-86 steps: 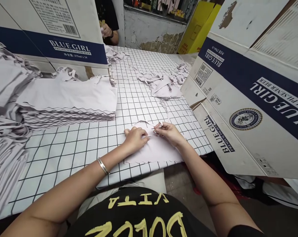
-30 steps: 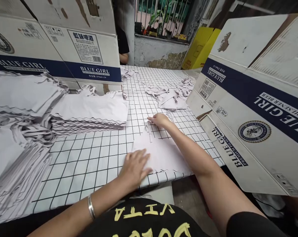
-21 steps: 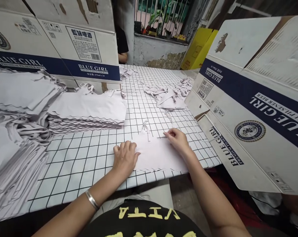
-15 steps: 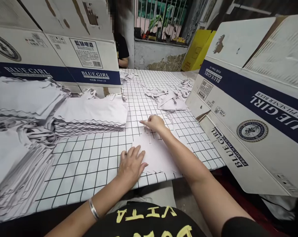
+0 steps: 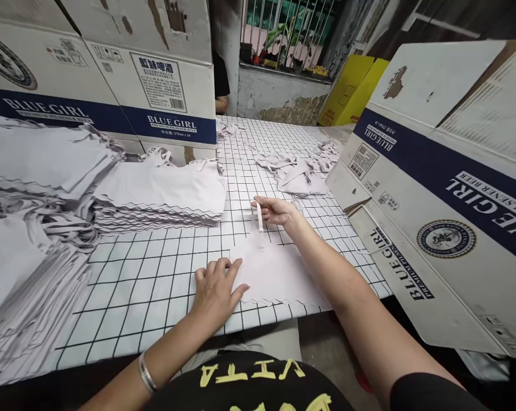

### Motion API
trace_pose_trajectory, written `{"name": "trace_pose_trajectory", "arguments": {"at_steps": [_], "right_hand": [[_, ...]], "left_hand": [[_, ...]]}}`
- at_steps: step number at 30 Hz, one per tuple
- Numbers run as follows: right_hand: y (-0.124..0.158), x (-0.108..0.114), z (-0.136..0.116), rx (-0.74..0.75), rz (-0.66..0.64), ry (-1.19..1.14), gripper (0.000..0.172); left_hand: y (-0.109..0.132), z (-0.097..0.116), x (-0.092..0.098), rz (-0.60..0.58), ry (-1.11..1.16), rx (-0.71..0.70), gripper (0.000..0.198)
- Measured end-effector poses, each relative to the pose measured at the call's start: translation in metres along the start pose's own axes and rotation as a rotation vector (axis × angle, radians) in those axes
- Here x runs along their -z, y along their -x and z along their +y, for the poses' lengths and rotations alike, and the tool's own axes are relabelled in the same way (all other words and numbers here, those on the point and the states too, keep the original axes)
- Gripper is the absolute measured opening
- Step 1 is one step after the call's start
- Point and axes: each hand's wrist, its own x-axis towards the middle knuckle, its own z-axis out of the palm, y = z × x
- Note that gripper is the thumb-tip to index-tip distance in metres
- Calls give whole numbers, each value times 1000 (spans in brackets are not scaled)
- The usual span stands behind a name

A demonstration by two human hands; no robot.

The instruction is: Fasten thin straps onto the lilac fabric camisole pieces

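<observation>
A pale pinkish-white strappy top (image 5: 279,274) lies flat near the front edge of the table, its wavy hem toward me. My right hand (image 5: 277,211) pinches its thin strap (image 5: 259,218) and lifts it off the table beyond the top's upper edge. At the left side of the garment, my left hand (image 5: 217,288) rests with fingers spread, its fingertips touching the cloth's edge.
Stacks of folded tops (image 5: 159,188) fill the table's left side. A loose pile of tops (image 5: 301,174) lies farther back. Cardboard boxes stand at left (image 5: 172,85) and right (image 5: 416,188). Behind the left box, a person's arm (image 5: 221,103) shows.
My right hand has gone from pointing low over the garment to holding a strap raised. My left hand has slid slightly left, toward the garment's edge.
</observation>
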Motion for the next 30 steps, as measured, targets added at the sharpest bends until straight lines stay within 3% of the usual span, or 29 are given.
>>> {"name": "trace_pose_trajectory", "arguments": {"at_steps": [3,6,10,15,18,22,25,27,30], "right_hand": [[-6,-9,1,-33,208,237,17],[11,-5,-1,-20,413,425,21],[93,25,20,131,750,800,28],[217,52,95,-157,939,843,43],[246,46,128,-173,985,859,37],[232,46,128,-68,957,870,28],[197,69,107,41,981,841,27],[162,89,88,74,994,779,25],[103,116,58,30,912,694,28]], "left_hand": [[-1,-1,1,8,3,19,42],[-4,-4,2,52,-21,77,39],[-7,-8,4,41,-55,156,33],[-12,1,4,-40,-14,126,23],[-15,8,0,-30,34,104,19],[-18,7,-2,-8,15,41,18],[-22,14,0,61,-50,-6,28],[-29,32,-2,51,-36,-171,36],[-44,74,-15,-125,64,-596,48]]}}
